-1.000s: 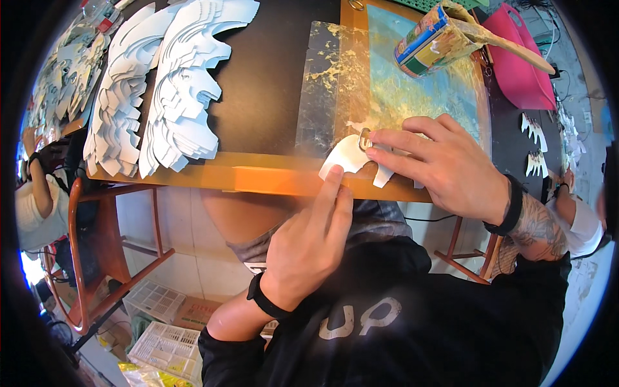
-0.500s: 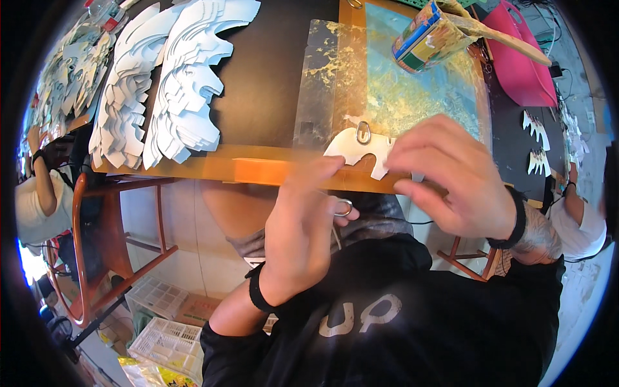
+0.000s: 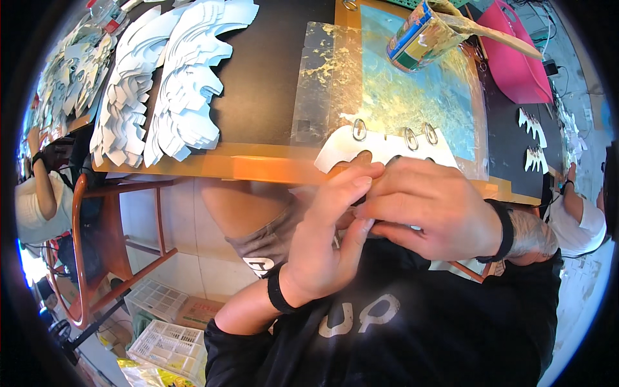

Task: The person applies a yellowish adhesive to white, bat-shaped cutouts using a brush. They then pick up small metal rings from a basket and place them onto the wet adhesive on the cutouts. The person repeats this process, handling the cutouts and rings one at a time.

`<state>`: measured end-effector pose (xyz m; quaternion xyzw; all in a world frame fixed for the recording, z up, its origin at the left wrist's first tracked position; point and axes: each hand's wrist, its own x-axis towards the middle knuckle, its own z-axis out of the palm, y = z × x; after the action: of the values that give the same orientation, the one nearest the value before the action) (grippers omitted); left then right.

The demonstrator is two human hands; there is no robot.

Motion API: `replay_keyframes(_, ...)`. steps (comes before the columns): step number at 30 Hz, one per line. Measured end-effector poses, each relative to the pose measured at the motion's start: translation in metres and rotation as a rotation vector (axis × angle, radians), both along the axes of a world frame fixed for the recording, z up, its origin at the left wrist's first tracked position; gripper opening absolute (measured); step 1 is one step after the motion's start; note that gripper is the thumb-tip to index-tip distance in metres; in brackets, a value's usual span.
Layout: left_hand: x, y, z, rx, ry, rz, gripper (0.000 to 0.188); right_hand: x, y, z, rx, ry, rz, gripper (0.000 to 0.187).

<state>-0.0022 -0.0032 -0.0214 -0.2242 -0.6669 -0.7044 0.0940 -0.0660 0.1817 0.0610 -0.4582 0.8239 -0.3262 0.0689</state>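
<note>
R hand (image 3: 429,209) is now farther left than in the earlier frame, meeting L hand (image 3: 332,229) at the fingertips by the black, orange-edged counter (image 3: 264,97). Fingers bent on both; can't tell what, if anything, they're gripping. White scalloped sheet piece (image 3: 382,146) lies near counter's front edge, just beyond the hands, w/ 3 oval silvery metal rings (image 3: 360,138) on top.

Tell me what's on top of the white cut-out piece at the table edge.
Three metal rings along the far edge of the white cut-out piece. The right hand covers part of its near edge; anything there can't be seen.
</note>
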Motion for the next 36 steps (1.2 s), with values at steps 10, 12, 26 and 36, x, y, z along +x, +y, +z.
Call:
replay_keyframes(10, 0.0, -0.001, 0.001, -0.544, 0.247, 0.13, 0.04, -0.043, 0.038, 0.01, 0.149, 0.097, -0.118, 0.014)
replay_keyframes(12, 0.001, 0.005, -0.005, -0.722, 0.394, 0.16, 0.037, -0.051, 0.037, 0.012, 0.193, -0.043, -0.247, 0.014)
replay_keyframes(26, 0.013, 0.031, -0.018, -1.099, 0.352, 0.152, 0.055, -0.076, 0.024, -0.013, 0.226, -0.222, -0.269, 0.012)
replay_keyframes(36, 0.012, 0.03, -0.022, -1.143, 0.363, 0.172, 0.056, -0.083, 0.03, -0.026, 0.146, -0.018, -0.116, 0.01)
